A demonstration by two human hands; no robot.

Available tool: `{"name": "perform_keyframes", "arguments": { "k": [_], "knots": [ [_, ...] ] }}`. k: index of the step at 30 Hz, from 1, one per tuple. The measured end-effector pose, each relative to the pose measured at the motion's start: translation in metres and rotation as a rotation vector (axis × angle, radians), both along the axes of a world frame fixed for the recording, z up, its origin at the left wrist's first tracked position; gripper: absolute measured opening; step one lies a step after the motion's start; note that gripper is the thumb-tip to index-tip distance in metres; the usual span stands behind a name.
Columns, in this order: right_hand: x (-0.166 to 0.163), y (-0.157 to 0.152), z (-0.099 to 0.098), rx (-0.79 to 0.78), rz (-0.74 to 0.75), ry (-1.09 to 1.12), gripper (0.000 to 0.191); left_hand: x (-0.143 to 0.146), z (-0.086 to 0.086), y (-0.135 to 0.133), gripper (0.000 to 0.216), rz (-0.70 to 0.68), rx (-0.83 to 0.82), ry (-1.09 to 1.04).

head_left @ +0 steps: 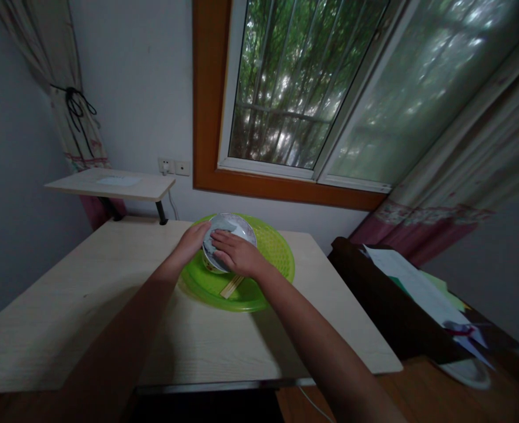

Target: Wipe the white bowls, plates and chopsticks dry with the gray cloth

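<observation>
A white bowl (245,228) with a patterned outside sits tilted on a round bright green plastic basket (281,252). My left hand (192,239) grips the bowl's left rim, its thumb side hidden in part. Over the bowl's inside lies a grey cloth (220,224); my right hand (238,252) presses on it with fingers close together, keeping hold of it against the bowl. Light wooden chopsticks (231,286) lie in the basket just below the bowl, partly covered by my right wrist.
The basket stands on a pale wooden table (122,294) near the wall. A small raised shelf (113,183) is at the back left. On the right, a dark piece of furniture (387,305) bears papers (411,279). Behind are a window (294,88) and curtains.
</observation>
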State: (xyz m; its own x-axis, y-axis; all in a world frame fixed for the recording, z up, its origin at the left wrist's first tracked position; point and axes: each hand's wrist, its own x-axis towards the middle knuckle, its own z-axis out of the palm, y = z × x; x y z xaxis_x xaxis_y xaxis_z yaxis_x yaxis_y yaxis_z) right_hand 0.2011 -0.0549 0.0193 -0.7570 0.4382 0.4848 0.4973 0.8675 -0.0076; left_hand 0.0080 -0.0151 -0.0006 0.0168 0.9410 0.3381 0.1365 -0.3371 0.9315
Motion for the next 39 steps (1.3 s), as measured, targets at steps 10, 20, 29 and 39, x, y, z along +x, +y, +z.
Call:
{"name": "perform_keyframes", "arguments": {
  "k": [10, 20, 29, 39],
  "knots": [
    [0.006, 0.007, 0.001, 0.052, -0.486, 0.121, 0.051, -0.002, 0.002, -0.005, 0.047, 0.064, 0.029, -0.011],
    [0.01, -0.005, 0.008, 0.022, -0.537, -0.054, 0.066, -0.006, -0.002, -0.001, 0.043, 0.255, 0.06, -0.044],
    [0.004, -0.006, 0.003, -0.09, -0.014, 0.03, 0.042, -0.006, -0.006, 0.003, 0.035, 0.226, 0.08, -0.063],
    [0.0, -0.002, 0.002, 0.0, -0.145, -0.06, 0.042, 0.002, 0.0, -0.001, 0.042, -0.019, 0.043, 0.047]
  ]
}}
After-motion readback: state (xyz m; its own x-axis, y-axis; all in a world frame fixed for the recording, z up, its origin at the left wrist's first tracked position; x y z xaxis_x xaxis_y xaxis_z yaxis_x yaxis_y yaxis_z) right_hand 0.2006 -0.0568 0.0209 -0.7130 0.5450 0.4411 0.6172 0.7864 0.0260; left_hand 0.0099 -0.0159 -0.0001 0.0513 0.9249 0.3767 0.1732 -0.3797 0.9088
